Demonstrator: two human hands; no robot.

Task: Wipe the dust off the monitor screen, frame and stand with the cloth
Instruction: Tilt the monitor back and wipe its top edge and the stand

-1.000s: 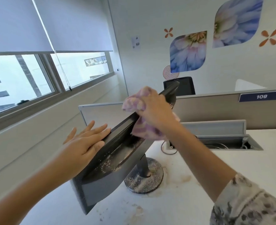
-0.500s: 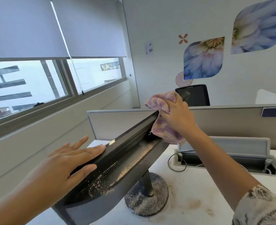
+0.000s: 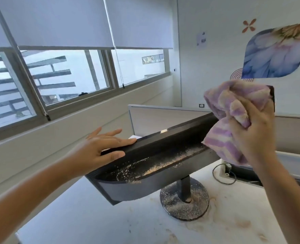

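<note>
Under our left hand (image 3: 100,152), fingers spread flat, the dusty monitor (image 3: 156,161) tilts on its pedestal stand (image 3: 185,199); we judge it top-heavy, so brace there. Our right hand (image 3: 255,131) bunches the soft striped cloth (image 3: 230,111) at its far end.

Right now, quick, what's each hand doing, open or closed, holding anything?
Left hand: open, flat on the monitor top edge, gripping nothing.
Right hand: closed on the bunched cloth, at the monitor's far end.
</note>
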